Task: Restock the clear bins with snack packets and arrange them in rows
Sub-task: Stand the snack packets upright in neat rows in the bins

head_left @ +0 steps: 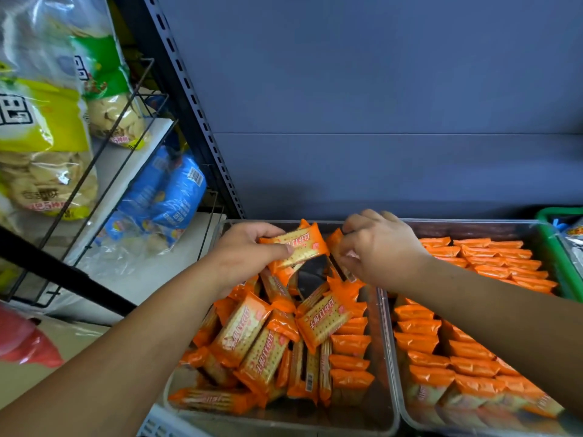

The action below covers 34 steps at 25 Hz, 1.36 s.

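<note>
Left hand (249,252): clamped across packet (298,246) faces;
Right hand (380,247): pinching second packet (334,241) edge-on;
Handling: likely light, slick film, brittle crackers; hold flat faces, gently

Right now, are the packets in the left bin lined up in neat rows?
No, packets in the left bin lie jumbled at all angles, unlike the tidy rows in the right bin.

The packet (298,244) in my left hand (249,247) is orange with a pale yellow, dotted middle and red lettering. The bin (385,326) walls are clear. At three o'clock a basket (560,257) is green; at nine, bags (170,190) are blue; the wall (378,89) is grey-blue.
</note>
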Tool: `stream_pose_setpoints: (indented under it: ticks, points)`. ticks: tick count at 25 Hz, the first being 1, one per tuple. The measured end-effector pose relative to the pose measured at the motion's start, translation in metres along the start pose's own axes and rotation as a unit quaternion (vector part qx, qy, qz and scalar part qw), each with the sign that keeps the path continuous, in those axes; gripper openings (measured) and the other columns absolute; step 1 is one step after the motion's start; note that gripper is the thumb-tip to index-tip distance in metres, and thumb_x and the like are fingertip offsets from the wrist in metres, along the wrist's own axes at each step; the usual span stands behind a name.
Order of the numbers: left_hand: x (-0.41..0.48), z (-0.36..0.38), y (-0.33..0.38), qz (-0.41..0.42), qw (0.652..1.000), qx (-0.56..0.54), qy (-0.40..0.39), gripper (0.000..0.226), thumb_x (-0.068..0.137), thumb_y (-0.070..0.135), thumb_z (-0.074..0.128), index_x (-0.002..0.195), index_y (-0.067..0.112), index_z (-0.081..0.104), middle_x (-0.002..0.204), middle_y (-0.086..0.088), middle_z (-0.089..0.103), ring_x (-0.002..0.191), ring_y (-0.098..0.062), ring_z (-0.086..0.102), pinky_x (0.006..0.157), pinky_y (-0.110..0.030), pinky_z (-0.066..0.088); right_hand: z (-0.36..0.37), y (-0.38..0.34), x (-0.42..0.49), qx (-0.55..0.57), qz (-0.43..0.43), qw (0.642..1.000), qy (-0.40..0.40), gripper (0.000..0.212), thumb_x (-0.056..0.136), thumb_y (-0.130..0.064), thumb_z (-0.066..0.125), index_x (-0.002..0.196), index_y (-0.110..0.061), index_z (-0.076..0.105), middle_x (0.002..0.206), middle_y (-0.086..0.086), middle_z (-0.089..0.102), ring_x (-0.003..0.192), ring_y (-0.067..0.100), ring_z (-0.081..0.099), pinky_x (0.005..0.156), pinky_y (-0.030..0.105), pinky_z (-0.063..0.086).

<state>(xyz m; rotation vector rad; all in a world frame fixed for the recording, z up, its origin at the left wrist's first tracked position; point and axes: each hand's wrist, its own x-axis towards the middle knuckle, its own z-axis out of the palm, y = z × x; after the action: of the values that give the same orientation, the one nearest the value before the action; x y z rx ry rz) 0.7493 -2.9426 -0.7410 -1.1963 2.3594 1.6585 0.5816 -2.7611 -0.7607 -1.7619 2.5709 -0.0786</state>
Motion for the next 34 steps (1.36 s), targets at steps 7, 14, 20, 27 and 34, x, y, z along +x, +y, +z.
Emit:
stream_pose_setpoints:
  ticks: [7,14,20,27,34]
  points:
    - [0.005,0.008,-0.006,-0.024,0.999,-0.031,-0.011,0.019,0.094,0.031,0.077,0.113,0.030,0.074,0.092,0.004,0.081,0.086,-0.015,0.079,0.091,-0.046,0.063,-0.002,0.009,-0.006,0.043,0.048,0.997,-0.038,0.033,0.098,-0.050,0.059,0.128,-0.038,0.066,0.135,-0.011,0.058,0.131,0.017,0.047,0.118,0.037,0.032]
    - [-0.007,-0.008,0.008,-0.029,0.993,0.031,-0.110,0.020,0.092,0.024,0.077,0.112,0.029,0.077,0.097,0.001,0.081,0.088,-0.018,0.078,0.079,-0.036,0.063,-0.005,-0.002,0.002,0.011,0.013,0.993,-0.114,0.058,0.093,-0.039,0.064,0.148,-0.038,0.045,0.146,-0.011,0.055,0.153,0.016,0.027,0.121,0.067,-0.016]
    - [-0.034,-0.018,-0.003,-0.035,0.978,0.125,-0.161,0.014,0.090,0.024,0.081,0.104,0.028,0.081,0.099,0.005,0.080,0.090,-0.014,0.077,0.069,-0.028,0.057,-0.006,-0.008,-0.001,0.136,0.006,0.991,-0.020,0.017,0.093,-0.023,0.070,0.105,-0.035,0.073,0.111,-0.012,0.061,0.116,0.010,0.058,0.128,0.059,-0.004]
    - [-0.037,-0.028,-0.003,-0.028,0.996,0.021,-0.079,0.013,0.093,0.018,0.075,0.104,0.012,0.078,0.102,-0.019,0.077,0.086,-0.027,0.076,0.076,-0.039,0.063,-0.044,-0.029,-0.032,0.399,0.067,0.914,-0.033,0.026,0.077,0.000,0.073,0.088,-0.020,0.061,0.087,-0.003,0.057,0.068,0.012,0.059,0.061,0.027,0.050]
    - [-0.028,-0.017,-0.002,-0.029,0.990,-0.036,-0.134,0.017,0.094,0.016,0.074,0.111,0.016,0.076,0.105,-0.011,0.079,0.097,-0.029,0.077,0.094,-0.050,0.061,-0.023,-0.035,-0.033,0.483,0.176,0.853,-0.088,0.033,0.083,-0.038,0.086,0.101,-0.024,0.063,0.096,0.003,0.073,0.083,0.021,0.075,0.076,0.044,0.065]
